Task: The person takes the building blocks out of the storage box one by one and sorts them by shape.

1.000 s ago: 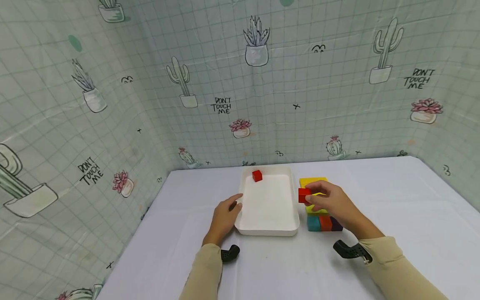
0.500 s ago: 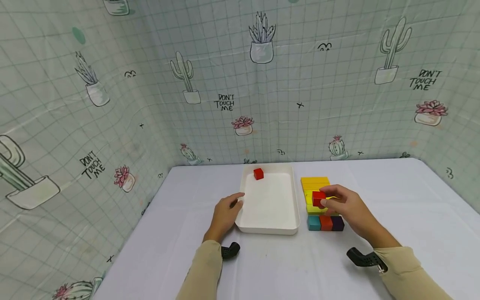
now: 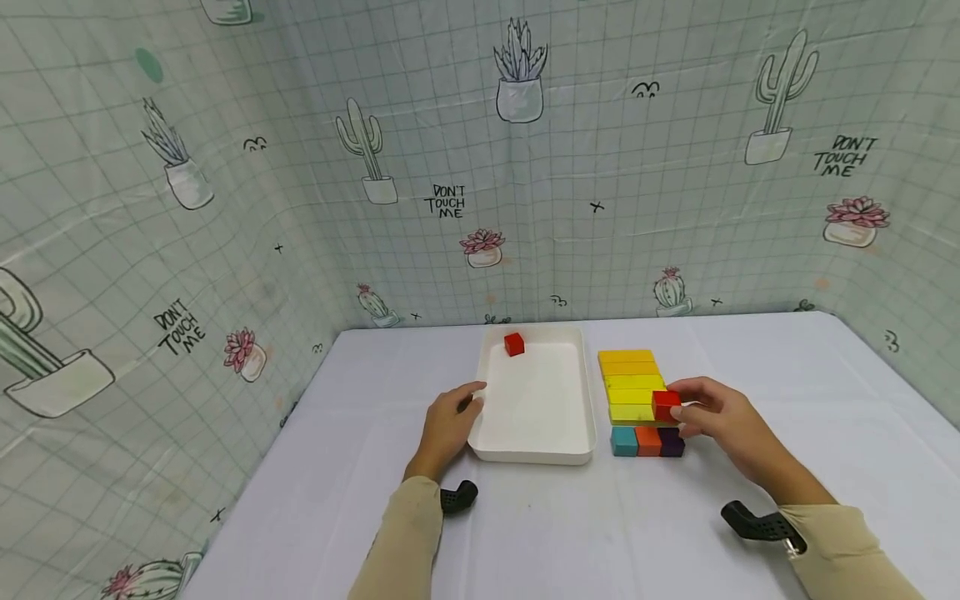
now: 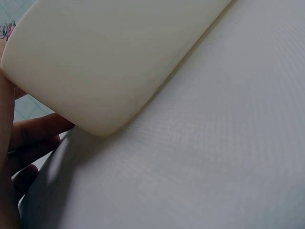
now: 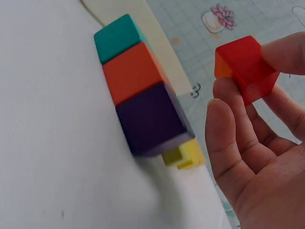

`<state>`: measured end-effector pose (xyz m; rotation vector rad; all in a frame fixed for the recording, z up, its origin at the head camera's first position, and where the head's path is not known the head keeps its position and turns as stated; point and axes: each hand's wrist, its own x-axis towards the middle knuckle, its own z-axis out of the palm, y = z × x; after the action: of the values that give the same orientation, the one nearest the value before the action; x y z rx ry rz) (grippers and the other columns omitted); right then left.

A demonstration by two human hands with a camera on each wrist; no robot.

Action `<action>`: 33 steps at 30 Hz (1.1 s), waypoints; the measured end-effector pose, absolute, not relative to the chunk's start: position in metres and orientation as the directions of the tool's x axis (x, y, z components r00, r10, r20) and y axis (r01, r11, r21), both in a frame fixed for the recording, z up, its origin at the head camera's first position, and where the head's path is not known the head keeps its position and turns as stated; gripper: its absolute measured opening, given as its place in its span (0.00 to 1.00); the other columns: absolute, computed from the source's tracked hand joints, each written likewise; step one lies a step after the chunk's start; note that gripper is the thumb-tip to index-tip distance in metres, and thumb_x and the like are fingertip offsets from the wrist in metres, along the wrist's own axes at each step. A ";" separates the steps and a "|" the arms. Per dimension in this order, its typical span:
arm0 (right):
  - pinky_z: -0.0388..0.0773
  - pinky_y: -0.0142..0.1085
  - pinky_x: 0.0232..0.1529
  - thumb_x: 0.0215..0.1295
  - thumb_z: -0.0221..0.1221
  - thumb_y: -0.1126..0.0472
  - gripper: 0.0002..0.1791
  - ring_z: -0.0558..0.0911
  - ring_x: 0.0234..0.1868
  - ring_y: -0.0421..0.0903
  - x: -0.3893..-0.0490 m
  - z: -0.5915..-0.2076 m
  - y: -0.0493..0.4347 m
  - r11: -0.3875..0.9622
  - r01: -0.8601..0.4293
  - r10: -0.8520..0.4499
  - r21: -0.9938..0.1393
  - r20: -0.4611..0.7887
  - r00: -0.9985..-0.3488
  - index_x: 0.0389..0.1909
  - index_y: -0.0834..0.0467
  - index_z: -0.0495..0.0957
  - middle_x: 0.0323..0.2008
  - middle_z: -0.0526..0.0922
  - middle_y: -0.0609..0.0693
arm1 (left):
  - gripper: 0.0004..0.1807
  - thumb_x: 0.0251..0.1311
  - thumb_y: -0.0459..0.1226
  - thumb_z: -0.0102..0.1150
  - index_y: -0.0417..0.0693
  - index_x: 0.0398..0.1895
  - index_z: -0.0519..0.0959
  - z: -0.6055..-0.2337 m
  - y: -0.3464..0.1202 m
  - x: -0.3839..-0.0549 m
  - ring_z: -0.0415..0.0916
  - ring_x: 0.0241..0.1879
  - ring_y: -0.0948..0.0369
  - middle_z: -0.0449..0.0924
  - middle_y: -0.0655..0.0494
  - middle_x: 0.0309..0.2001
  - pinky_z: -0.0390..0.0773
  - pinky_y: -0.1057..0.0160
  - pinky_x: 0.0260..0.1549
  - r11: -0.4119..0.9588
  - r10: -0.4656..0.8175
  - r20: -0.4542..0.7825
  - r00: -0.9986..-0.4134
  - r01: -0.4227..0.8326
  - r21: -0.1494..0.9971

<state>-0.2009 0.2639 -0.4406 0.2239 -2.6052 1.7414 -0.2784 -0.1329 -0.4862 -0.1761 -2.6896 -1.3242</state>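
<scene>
Between thumb and fingertips, my right hand [image 3: 723, 421] pinches a red cube [image 3: 663, 406], which overlaps the right end of several yellow blocks [image 3: 630, 382] in the head view. The right wrist view shows this red cube [image 5: 240, 62] raised past the row of blocks. A teal block [image 3: 624, 442], an orange block [image 3: 648, 442] and a dark purple block [image 3: 672, 442] sit side by side in front of the yellow ones. My left hand [image 3: 446, 421] grips the left edge of a white tray [image 3: 534, 457]. Inside the tray, near its far left corner, lies another red cube [image 3: 513, 344].
A white cloth [image 3: 540, 533] covers the table. Behind and to the left hangs a curtain [image 3: 420, 125] printed with cacti, meeting the table's far edge. Black wrist cameras stick out below both hands.
My right hand has moved right and slightly nearer with the red cube, from beside the tray's right edge to the right end of the yellow blocks. The left hand stays at the tray.
</scene>
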 end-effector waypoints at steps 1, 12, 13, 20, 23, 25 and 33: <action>0.82 0.34 0.44 0.75 0.56 0.55 0.26 0.81 0.45 0.49 -0.201 -0.442 0.266 0.374 -0.115 -0.120 -0.920 0.075 -0.990 0.64 0.67 0.67 0.59 0.72 0.67 | 0.18 0.71 0.44 0.56 0.61 0.61 0.81 -0.486 -0.133 -0.279 0.74 0.57 0.53 0.80 0.52 0.56 0.71 0.46 0.61 0.607 0.043 0.173 -0.984 0.163 0.778; 0.82 0.37 0.43 0.74 0.54 0.59 0.22 0.83 0.43 0.49 -0.201 -0.445 0.286 0.375 -0.066 -0.142 -0.925 0.013 -0.990 0.61 0.68 0.68 0.55 0.75 0.65 | 0.18 0.71 0.44 0.56 0.60 0.61 0.81 -0.483 -0.131 -0.279 0.74 0.57 0.54 0.80 0.52 0.56 0.71 0.46 0.60 0.620 0.044 0.179 -0.983 0.167 0.767; 0.82 0.37 0.44 0.73 0.55 0.59 0.22 0.83 0.44 0.49 -0.200 -0.445 0.288 0.374 -0.059 -0.146 -0.925 0.004 -0.989 0.61 0.68 0.68 0.55 0.75 0.65 | 0.18 0.70 0.44 0.56 0.60 0.61 0.81 -0.483 -0.131 -0.278 0.74 0.56 0.54 0.80 0.52 0.55 0.71 0.46 0.60 0.620 0.040 0.174 -0.984 0.161 0.768; 0.83 0.38 0.42 0.71 0.56 0.62 0.22 0.82 0.44 0.52 -0.198 -0.449 0.305 0.398 -0.028 -0.155 -0.917 -0.038 -0.987 0.61 0.68 0.69 0.57 0.74 0.66 | 0.18 0.71 0.45 0.56 0.61 0.61 0.81 -0.485 -0.132 -0.276 0.74 0.56 0.53 0.80 0.52 0.55 0.71 0.45 0.60 0.613 0.040 0.169 -0.985 0.158 0.774; 0.83 0.38 0.43 0.71 0.57 0.61 0.22 0.82 0.45 0.52 -0.199 -0.454 0.311 0.408 0.004 -0.160 -0.913 -0.075 -0.984 0.61 0.69 0.69 0.58 0.73 0.66 | 0.18 0.71 0.45 0.56 0.61 0.61 0.81 -0.486 -0.132 -0.276 0.74 0.57 0.53 0.80 0.52 0.56 0.71 0.46 0.61 0.612 0.035 0.162 -0.986 0.150 0.776; 0.83 0.37 0.43 0.71 0.58 0.60 0.23 0.82 0.45 0.52 -0.200 -0.456 0.312 0.418 0.024 -0.163 -0.908 -0.101 -0.981 0.62 0.68 0.69 0.58 0.73 0.66 | 0.18 0.71 0.45 0.56 0.61 0.61 0.81 -0.486 -0.132 -0.276 0.73 0.58 0.53 0.80 0.52 0.56 0.70 0.46 0.61 0.613 0.032 0.162 -0.986 0.147 0.776; 0.82 0.37 0.43 0.70 0.59 0.57 0.25 0.82 0.44 0.52 -0.202 -0.458 0.315 0.486 0.043 -0.158 -0.873 -0.136 -0.978 0.63 0.67 0.69 0.59 0.74 0.66 | 0.18 0.71 0.45 0.56 0.61 0.61 0.81 -0.485 -0.131 -0.276 0.73 0.58 0.53 0.79 0.52 0.57 0.70 0.45 0.62 0.609 0.029 0.155 -0.988 0.140 0.780</action>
<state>-0.2022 0.3149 -0.4580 0.1128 -2.8747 1.6974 -0.2764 -0.1307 -0.4854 -0.1425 -2.7033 -1.3275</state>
